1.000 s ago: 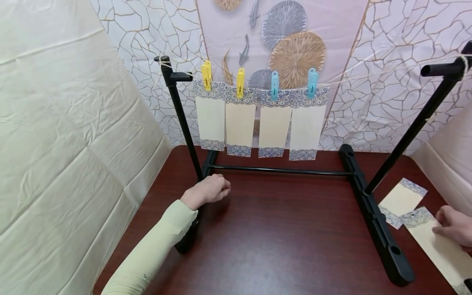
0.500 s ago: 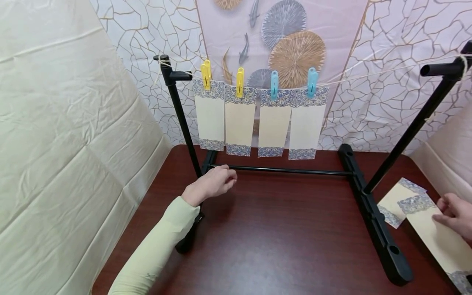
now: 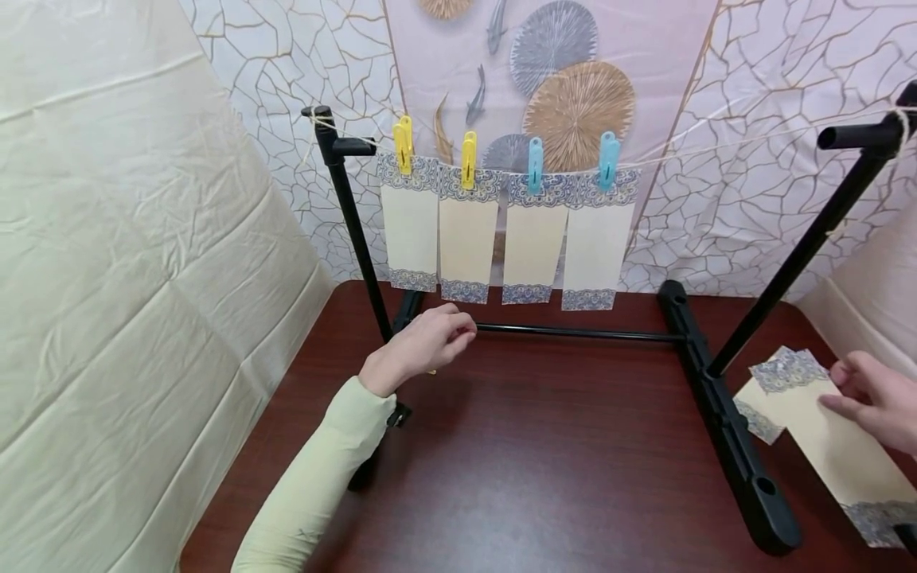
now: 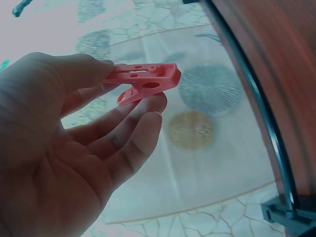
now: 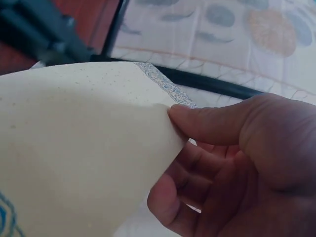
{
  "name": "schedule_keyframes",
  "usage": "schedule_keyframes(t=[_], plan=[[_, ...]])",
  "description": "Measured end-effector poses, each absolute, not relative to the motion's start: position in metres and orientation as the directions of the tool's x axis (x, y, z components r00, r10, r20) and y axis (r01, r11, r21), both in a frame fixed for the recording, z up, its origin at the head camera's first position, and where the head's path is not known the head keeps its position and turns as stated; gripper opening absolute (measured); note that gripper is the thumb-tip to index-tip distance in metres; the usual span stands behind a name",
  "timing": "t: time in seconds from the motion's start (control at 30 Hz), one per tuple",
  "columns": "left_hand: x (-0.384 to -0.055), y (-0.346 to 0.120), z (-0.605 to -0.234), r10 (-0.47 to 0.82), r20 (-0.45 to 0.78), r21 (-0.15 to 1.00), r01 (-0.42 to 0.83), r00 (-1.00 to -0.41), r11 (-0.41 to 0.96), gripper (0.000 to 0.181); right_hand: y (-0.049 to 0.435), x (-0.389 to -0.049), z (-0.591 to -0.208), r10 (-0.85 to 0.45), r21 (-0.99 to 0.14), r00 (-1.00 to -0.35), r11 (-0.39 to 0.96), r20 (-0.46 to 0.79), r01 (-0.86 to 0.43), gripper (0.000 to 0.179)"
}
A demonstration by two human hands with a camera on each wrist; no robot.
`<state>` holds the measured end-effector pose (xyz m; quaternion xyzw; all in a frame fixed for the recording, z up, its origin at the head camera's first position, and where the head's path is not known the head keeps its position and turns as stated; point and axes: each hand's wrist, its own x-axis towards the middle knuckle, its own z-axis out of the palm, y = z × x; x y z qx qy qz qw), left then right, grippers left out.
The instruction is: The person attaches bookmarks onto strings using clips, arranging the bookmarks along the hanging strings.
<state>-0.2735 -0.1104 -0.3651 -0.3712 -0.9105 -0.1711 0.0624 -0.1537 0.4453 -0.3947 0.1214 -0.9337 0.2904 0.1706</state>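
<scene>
My left hand (image 3: 424,344) is raised near the left post of the black rack. In the left wrist view its thumb and fingers pinch a red-pink clothespin (image 4: 148,78). My right hand (image 3: 879,400) grips the long edge of a cream paper strip (image 3: 834,434) with blue lace-patterned bands at both ends; the thumb (image 5: 207,121) lies on top. Behind the hands, several patterned strips hang side by side from a string. Two yellow clothespins (image 3: 469,161) hold those on the left, and two blue clothespins (image 3: 536,165) those on the right.
A second cream strip (image 3: 759,410) lies on the dark red table (image 3: 566,461), partly under the held one. The rack's right foot (image 3: 741,446) runs toward the front, and a thin crossbar (image 3: 580,330) joins the feet. A small yellow bit (image 3: 432,372) shows below the left hand.
My left hand has moved slightly up and to the right. The right hand has brought its paper strip up and left, so it overlaps the lying strip more.
</scene>
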Motion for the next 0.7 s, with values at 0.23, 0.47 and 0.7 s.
schedule_keyframes(t=[0.23, 0.47, 0.7], plan=[[-0.271, -0.098, -0.35, 0.678, 0.274, 0.304, 0.73, -0.683, 0.612, 0.017, 0.425, -0.157, -0.374, -0.134, -0.327, -0.943, 0.915, 0.303, -0.235, 0.029], [-0.265, -0.085, -0.332, 0.673, 0.322, 0.348, 0.744, -0.666, 0.57, 0.017, 0.411, -0.163, -0.36, -0.19, -0.281, -0.92, 0.914, 0.344, -0.294, 0.027], [-0.261, -0.07, -0.317, 0.689, 0.397, 0.34, 0.794, -0.607, 0.503, 0.017, 0.397, -0.167, -0.35, -0.157, -0.324, -0.933, 0.908, 0.323, -0.265, 0.028]])
